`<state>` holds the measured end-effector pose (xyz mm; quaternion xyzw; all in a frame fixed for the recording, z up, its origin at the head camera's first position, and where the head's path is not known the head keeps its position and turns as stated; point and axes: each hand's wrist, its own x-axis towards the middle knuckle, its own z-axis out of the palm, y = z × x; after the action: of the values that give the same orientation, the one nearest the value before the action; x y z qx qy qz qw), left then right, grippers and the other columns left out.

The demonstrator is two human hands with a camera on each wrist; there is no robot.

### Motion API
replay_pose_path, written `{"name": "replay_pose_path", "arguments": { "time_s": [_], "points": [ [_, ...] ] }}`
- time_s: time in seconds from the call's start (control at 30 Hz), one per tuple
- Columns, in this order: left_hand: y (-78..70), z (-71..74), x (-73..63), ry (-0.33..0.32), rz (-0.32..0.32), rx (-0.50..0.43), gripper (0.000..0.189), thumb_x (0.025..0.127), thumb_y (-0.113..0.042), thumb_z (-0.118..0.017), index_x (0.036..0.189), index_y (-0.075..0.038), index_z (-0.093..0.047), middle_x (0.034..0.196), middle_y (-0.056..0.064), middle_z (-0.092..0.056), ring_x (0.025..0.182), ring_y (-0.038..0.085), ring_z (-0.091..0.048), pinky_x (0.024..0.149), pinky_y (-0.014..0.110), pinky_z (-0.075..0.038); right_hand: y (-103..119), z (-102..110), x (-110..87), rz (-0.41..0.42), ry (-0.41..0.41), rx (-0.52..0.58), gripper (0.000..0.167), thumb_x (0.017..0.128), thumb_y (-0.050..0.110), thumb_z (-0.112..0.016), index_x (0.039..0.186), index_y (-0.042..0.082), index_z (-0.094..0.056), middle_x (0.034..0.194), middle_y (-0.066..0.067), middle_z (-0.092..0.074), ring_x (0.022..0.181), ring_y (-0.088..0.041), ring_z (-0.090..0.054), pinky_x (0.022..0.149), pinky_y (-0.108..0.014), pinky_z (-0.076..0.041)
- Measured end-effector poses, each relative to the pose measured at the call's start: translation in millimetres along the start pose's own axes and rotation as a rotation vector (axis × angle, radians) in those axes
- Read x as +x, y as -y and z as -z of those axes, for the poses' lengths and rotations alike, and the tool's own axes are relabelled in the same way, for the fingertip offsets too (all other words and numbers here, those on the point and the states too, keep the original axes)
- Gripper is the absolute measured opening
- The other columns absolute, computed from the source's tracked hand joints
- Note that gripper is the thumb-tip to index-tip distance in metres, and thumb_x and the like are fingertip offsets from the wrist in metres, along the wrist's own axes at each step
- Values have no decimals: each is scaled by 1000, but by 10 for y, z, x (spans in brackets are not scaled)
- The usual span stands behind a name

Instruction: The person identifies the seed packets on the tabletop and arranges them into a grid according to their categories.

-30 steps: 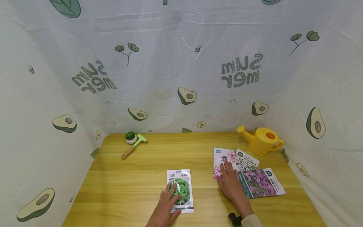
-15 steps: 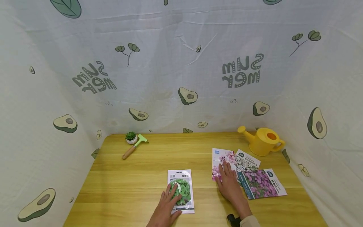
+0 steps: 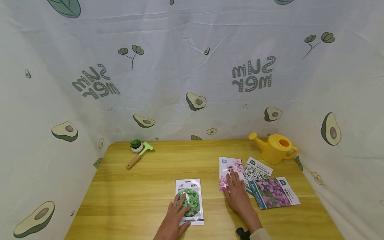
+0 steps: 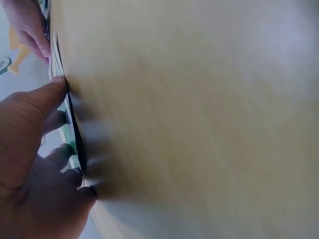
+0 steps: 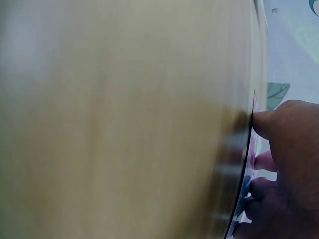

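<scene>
In the head view my left hand (image 3: pixel 173 216) lies with spread fingers on a seed packet with a green leaf picture (image 3: pixel 194 197), flat on the table. To the right, my right hand (image 3: pixel 238 196) rests its extended fingers on a seed packet with pink flowers (image 3: pixel 223 171). A white-flower packet (image 3: pixel 258 169) and a purple-flower packet (image 3: pixel 273 193) lie overlapping just right of that hand. Both wrist views look low along the tabletop, where the left thumb (image 4: pixel 52 92) and right thumb (image 5: pixel 264 122) touch the packets' near edges.
A yellow watering can (image 3: pixel 276 149) stands at the table's back right. At the back left are a small potted succulent (image 3: pixel 136 145) and a green hand tool with a wooden handle (image 3: pixel 139 155). A printed white cloth (image 3: pixel 168 73) hangs round the wooden table (image 3: pixel 144 196).
My right hand has slid the pink-flower packet a little to the left, away from the purple-flower packet. The left hand and its packet stay put; the head view has shifted slightly.
</scene>
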<state>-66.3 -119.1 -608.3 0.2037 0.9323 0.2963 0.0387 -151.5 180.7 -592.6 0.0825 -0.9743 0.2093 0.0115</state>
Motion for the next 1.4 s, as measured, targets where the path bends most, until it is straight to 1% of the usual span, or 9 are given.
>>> {"name": "replay_pose_path", "arguments": {
  "time_s": [0.2,0.27,0.37,0.63,0.8,0.9,1.13,1.3,1.4],
  "points": [
    [-38,22,44,32,23,11,53,96,-31,-81,145,-14,-68,174,15,-35,159,49,-27,122,71,-31,41,9,-34,-11,3,-15,66,106,18,-67,159,-13,-41,171,-35,-26,159,-55,-23,126,-74,-19],
    [-48,25,51,40,28,12,53,96,-31,-81,144,-14,-68,173,16,-36,159,50,-28,122,71,-32,50,5,-47,-11,8,-19,66,106,19,-67,159,-12,-41,171,-35,-26,159,-55,-23,126,-74,-20],
    [-69,38,55,46,31,7,53,96,-30,-82,144,-14,-68,173,18,-36,158,51,-28,121,72,-32,66,-5,-67,1,1,-12,65,107,18,-67,158,-12,-42,171,-35,-27,158,-55,-24,125,-74,-20],
    [-64,62,59,73,59,5,53,95,-28,-83,144,-14,-68,174,16,-35,160,50,-26,123,71,-30,116,-67,-111,52,-24,6,63,106,18,-67,157,-12,-45,168,-36,-30,156,-56,-27,124,-74,-23],
    [-45,54,43,65,55,-13,54,94,-26,-83,144,-12,-68,173,17,-35,159,52,-26,122,73,-30,143,-96,-146,74,-38,26,61,106,18,-68,155,-12,-48,167,-36,-33,156,-56,-29,124,-74,-25],
    [-36,42,31,58,47,-24,54,93,-26,-84,143,-11,-68,173,17,-35,158,52,-26,120,75,-31,150,-107,-171,78,-32,34,62,105,18,-68,155,-12,-47,167,-36,-33,156,-56,-29,124,-73,-25],
    [-12,16,4,38,27,-21,54,93,-27,-84,143,-11,-68,173,18,-36,158,53,-28,119,75,-32,178,-138,-226,104,-58,42,61,104,16,-70,154,-12,-50,166,-36,-36,154,-57,-32,122,-75,-28],
    [31,-9,-18,8,5,-30,53,93,-28,-84,142,-11,-69,172,19,-37,156,54,-30,116,77,-34,198,-168,-246,106,-58,48,61,103,16,-70,154,-12,-50,166,-36,-36,154,-57,-32,122,-74,-28],
    [28,-17,-11,-2,-9,-35,53,93,-28,-83,141,-11,-69,172,19,-37,156,54,-30,115,77,-35,203,-155,-268,97,-62,44,61,103,15,-70,154,-12,-50,166,-35,-36,154,-56,-31,123,-74,-27]
  ]
}}
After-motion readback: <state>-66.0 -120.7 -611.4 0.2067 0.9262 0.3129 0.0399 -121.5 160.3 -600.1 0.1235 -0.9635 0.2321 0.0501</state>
